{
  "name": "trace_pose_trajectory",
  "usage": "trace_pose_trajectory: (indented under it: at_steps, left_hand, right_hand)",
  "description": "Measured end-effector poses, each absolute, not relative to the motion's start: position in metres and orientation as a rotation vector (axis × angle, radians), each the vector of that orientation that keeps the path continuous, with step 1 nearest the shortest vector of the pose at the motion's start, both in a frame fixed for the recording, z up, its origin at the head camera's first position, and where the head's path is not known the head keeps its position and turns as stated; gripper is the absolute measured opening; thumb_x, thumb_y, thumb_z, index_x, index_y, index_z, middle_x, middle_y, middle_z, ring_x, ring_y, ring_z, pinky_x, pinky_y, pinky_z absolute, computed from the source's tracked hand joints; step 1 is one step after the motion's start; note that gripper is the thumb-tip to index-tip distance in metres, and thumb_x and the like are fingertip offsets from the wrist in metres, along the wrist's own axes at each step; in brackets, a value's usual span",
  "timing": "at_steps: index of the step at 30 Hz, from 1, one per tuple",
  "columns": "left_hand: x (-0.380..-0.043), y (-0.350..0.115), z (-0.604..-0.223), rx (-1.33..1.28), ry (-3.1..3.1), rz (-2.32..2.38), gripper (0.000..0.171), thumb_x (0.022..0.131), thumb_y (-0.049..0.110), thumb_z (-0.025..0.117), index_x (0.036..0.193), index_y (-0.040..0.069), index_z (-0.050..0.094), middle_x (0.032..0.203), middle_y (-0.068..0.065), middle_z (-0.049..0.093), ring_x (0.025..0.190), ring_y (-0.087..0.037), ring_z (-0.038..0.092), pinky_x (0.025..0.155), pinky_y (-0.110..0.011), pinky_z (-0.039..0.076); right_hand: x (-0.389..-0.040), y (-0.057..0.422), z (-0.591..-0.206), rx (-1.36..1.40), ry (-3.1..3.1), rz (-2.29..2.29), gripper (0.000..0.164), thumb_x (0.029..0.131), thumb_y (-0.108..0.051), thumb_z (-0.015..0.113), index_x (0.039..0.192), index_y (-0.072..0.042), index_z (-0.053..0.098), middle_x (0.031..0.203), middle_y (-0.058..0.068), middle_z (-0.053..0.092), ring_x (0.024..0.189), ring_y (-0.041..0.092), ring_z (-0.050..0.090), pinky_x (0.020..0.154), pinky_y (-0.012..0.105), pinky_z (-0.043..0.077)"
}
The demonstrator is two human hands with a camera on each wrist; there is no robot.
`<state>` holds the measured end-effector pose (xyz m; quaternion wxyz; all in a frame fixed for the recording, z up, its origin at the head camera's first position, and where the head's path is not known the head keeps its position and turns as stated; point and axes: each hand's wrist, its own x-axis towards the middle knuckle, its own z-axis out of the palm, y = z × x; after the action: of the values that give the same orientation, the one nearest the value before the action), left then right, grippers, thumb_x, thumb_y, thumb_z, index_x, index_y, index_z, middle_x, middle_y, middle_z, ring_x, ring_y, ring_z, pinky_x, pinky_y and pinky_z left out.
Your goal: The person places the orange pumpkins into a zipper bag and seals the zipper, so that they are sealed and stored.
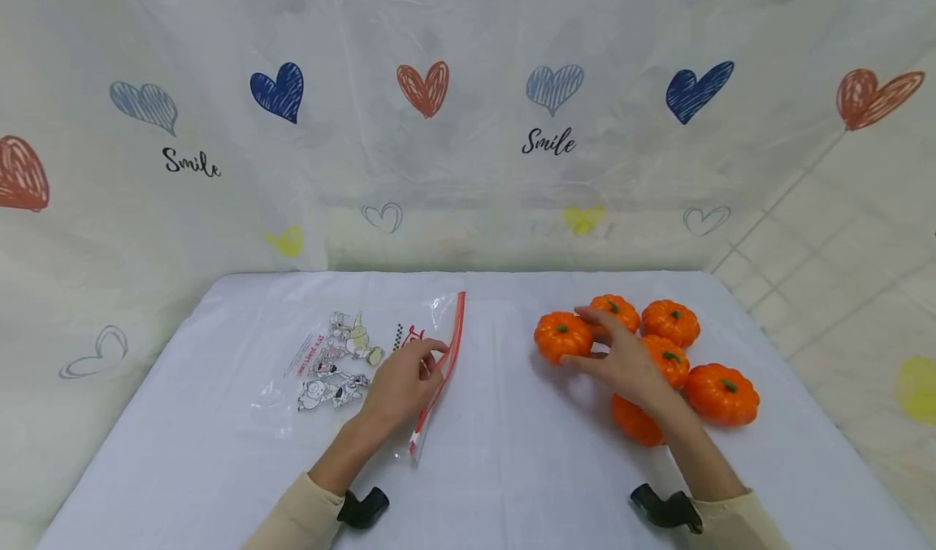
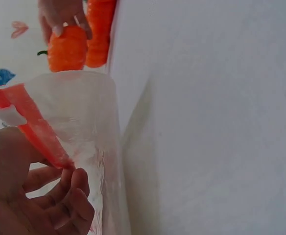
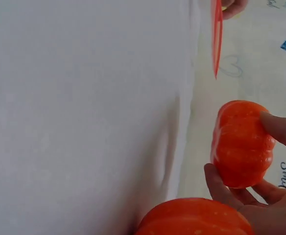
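My left hand [image 1: 405, 381] pinches the red zip edge [image 2: 37, 125] of a clear plastic zip bag [image 1: 274, 408] printed with cartoon figures. A white slider [image 2: 11, 115] sits on that zip, beside the thumb in the left wrist view. In my right hand [image 1: 621, 361], a small orange pumpkin [image 1: 561, 335] with a green stem is gripped between thumb and fingers. The right wrist view shows this pumpkin [image 3: 242, 144] held above the white cloth. Several more orange pumpkins [image 1: 722, 394] lie around and partly under the right forearm, one [image 1: 634, 420] half hidden by it.
A white cloth covers the table [image 1: 504, 485], whose back edge meets a pale curtain [image 1: 475, 168] printed with hearts and "Smile". Black wrist straps [image 1: 363, 508] and beige sleeves [image 1: 300, 517] show at the lower edge of the head view.
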<state>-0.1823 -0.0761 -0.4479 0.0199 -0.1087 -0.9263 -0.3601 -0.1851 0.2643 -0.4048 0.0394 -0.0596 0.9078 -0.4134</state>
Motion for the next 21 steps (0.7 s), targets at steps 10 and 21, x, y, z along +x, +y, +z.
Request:
trace_pose_trajectory:
  at_steps: [10,21]
  left_hand:
    - [-0.181,-0.077,-0.447,-0.277,-2.890,-1.149,0.033,0.096,0.016,0.069,0.129,0.021,0.070,0.088,0.005,0.065,0.074,-0.011,0.055,0.062,-0.023,0.046]
    - [-0.178,-0.076,-0.447,-0.260,-2.831,-1.153,0.029,0.096,0.019,0.072,0.125,0.020,0.074,0.088,0.006,0.066,0.075,-0.009,0.055,0.063,-0.020,0.046]
  right_hand:
    - [-0.186,0.246,-0.407,-0.234,2.692,-1.437,0.076,0.089,-0.035,0.082,0.153,-0.012,0.048,0.155,0.017,0.052,0.131,0.040,0.062,0.108,0.054,0.054]
    - [-0.188,0.229,-0.412,-0.179,2.564,-1.549,0.081,0.090,-0.037,0.081,0.157,-0.014,0.042,0.160,0.015,0.045,0.130,0.036,0.064,0.109,0.049,0.054]
